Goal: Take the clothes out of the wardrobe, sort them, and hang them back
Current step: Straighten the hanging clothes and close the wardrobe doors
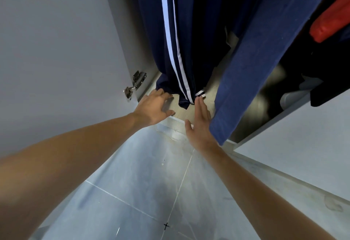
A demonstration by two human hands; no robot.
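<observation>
Two hems of navy trousers (181, 50) hang inside my wardrobe (191, 113), touching its floor. Left hand (153, 107) spread, fingertips at the hem; right hand (200, 124) flat, gripping nothing. Beside: blue garment (255, 69), hinge (134, 84).

2 hands are showing: left hand (154, 107) & right hand (198, 124), w/ 2 bare forearms. 3 hanging garments are showing clearly: 1 navy pair of track pants (176, 37) carrying 2 white stripes, 1 mid-blue garment (263, 54), 1 red garment (333, 12). Approx 1 more black item (333, 80) is hanging at right, can't tell if it's more than 1. 1 metal hinge (135, 84) is sitting on 1 open wardrobe door (56, 50).
</observation>
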